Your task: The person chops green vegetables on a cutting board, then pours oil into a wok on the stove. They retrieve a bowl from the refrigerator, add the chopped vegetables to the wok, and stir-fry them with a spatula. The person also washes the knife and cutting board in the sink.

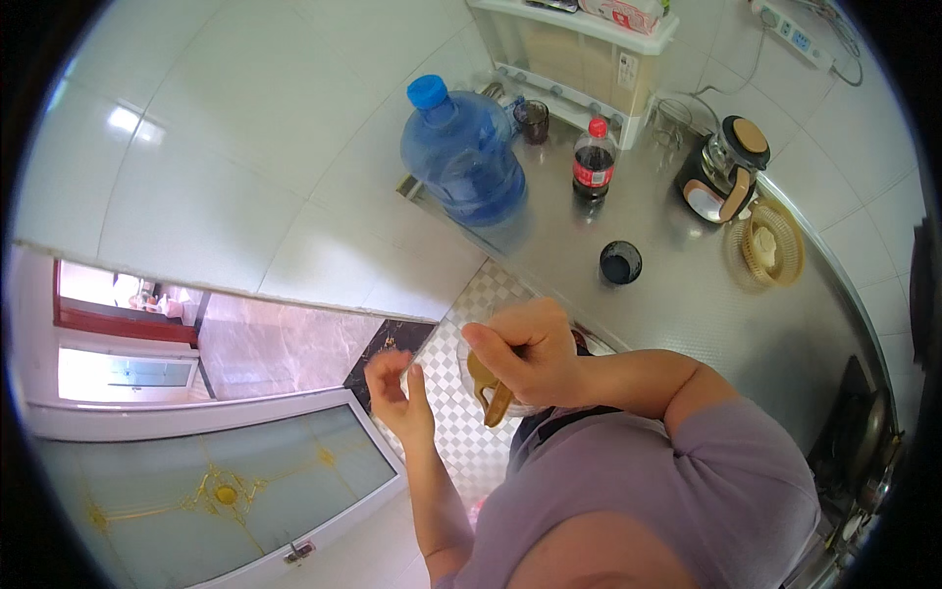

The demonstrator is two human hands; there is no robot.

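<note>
My right hand (pixel 533 353) is closed around the gold-brown handle of a clear pitcher (pixel 482 377) with a lid of the same colour. The hand and forearm hide much of the pitcher, which is held in front of my body, over the tiled floor. To its left, my left hand (pixel 401 401) is raised with fingers apart and slightly blurred, and nothing shows in it. A tumbler with dark contents (pixel 620 263) stands upright on the metal countertop (pixel 662 302), beyond my right hand.
A big blue water bottle (pixel 465 158) stands at the counter's left end. Behind are a cola bottle (pixel 593 162), a dark glass (pixel 532 121) and a storage bin (pixel 567 51). An electric kettle (pixel 725 169) and a wicker-like basket (pixel 791 250) sit rightward. A glazed door (pixel 221 489) is at left.
</note>
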